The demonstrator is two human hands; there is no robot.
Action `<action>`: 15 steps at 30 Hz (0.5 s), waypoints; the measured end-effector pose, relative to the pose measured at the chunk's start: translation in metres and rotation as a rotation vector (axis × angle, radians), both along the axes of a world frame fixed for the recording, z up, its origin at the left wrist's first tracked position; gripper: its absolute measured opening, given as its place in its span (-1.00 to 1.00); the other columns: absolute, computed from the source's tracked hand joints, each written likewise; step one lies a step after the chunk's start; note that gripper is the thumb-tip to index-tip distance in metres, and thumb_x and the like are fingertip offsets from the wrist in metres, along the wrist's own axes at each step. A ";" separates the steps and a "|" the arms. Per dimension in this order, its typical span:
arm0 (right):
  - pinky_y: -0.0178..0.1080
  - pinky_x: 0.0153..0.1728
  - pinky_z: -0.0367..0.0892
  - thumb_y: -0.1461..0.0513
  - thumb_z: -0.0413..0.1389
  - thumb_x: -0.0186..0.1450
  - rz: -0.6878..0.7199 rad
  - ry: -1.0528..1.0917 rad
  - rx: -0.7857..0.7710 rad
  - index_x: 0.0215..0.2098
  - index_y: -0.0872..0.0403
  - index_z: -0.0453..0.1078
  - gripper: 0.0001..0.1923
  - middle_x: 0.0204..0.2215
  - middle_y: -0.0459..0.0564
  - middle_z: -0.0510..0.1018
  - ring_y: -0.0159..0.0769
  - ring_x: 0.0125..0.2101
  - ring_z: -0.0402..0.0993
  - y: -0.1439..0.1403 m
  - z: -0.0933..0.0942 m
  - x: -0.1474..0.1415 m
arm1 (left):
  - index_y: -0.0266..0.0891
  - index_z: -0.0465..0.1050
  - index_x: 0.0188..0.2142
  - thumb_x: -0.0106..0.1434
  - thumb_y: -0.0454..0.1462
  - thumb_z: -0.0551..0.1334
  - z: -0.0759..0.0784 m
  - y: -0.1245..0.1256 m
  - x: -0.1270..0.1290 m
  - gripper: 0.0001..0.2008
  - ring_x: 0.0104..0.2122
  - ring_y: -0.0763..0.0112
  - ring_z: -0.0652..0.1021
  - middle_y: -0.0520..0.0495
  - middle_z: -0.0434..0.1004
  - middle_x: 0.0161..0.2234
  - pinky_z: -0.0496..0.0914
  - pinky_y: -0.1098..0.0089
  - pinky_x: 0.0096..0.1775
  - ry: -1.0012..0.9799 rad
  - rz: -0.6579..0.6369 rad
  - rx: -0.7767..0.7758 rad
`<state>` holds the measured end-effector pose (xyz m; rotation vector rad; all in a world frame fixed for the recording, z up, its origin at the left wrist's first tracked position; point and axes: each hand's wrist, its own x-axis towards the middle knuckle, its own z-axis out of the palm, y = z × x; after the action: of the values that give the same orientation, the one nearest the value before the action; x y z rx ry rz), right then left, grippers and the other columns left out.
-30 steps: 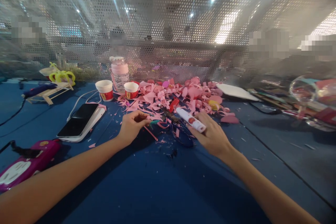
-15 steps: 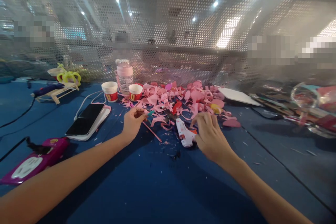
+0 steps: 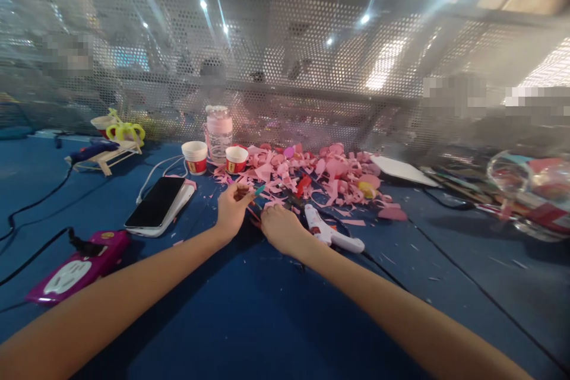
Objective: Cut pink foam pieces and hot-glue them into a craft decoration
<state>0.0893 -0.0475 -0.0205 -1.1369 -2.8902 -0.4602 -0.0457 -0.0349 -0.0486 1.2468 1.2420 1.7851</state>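
Note:
My left hand point(image 3: 232, 208) is closed in a pinch over the blue table, with a small teal piece point(image 3: 259, 190) jutting from the fingertips. Beside it, my right hand point(image 3: 281, 228) has its fingers curled down close to the tabletop. A thin pink stick point(image 3: 253, 214) shows partly between the two hands; whether the right fingers grip it is hidden. Just right of my right wrist lies a white glue gun point(image 3: 317, 224) on its side, with a dark cord. Behind both hands spreads a heap of pink paper scraps point(image 3: 333, 166).
Two paper cups point(image 3: 195, 159) and a pink-lidded bottle point(image 3: 219, 130) stand behind. To the left are a phone point(image 3: 155, 202), a magenta power strip point(image 3: 84, 267) and a small wooden stand point(image 3: 107, 159). A clear plastic container point(image 3: 547, 190) lies far right; perforated metal screen point(image 3: 285, 41) backs the table.
My right hand has left the glue gun and moved left to beside my left hand. The glue gun now lies turned, its handle pointing right. My left hand keeps its pinch.

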 end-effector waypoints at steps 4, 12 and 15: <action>-0.30 -0.46 0.24 0.41 -0.07 0.19 -0.032 0.012 -0.006 -0.29 0.18 0.38 -0.78 -0.38 0.12 0.50 -0.20 -0.30 0.42 -0.009 0.003 0.010 | -0.29 0.33 -0.41 -0.03 -0.19 0.29 0.001 -0.001 0.001 -0.75 -0.57 0.48 0.47 0.05 0.41 -0.51 0.36 0.43 -0.44 -0.040 0.020 0.026; -0.32 -0.56 0.13 0.20 -0.21 0.33 -0.130 0.480 0.132 -0.47 0.12 0.31 -0.65 -0.56 0.00 0.46 -0.34 -0.57 0.39 -0.024 0.001 0.050 | -0.29 0.34 -0.44 -0.07 -0.23 0.32 0.003 -0.005 0.006 -0.77 -0.51 0.49 0.47 0.06 0.42 -0.51 0.38 0.43 -0.38 -0.078 -0.059 0.054; -0.33 -0.54 0.15 0.17 -0.20 0.33 -0.058 0.620 0.119 -0.41 0.12 0.33 -0.67 -0.54 -0.01 0.48 -0.34 -0.54 0.42 -0.022 0.001 0.061 | -0.29 0.37 -0.48 -0.09 -0.28 0.33 0.005 -0.011 0.012 -0.81 -0.47 0.48 0.47 0.04 0.44 -0.50 0.38 0.47 -0.39 -0.028 -0.157 0.040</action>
<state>0.1505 -0.0691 -0.0193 -1.1019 -2.2725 -0.2200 -0.0338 -0.0461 -0.0440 1.2999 1.0667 1.7156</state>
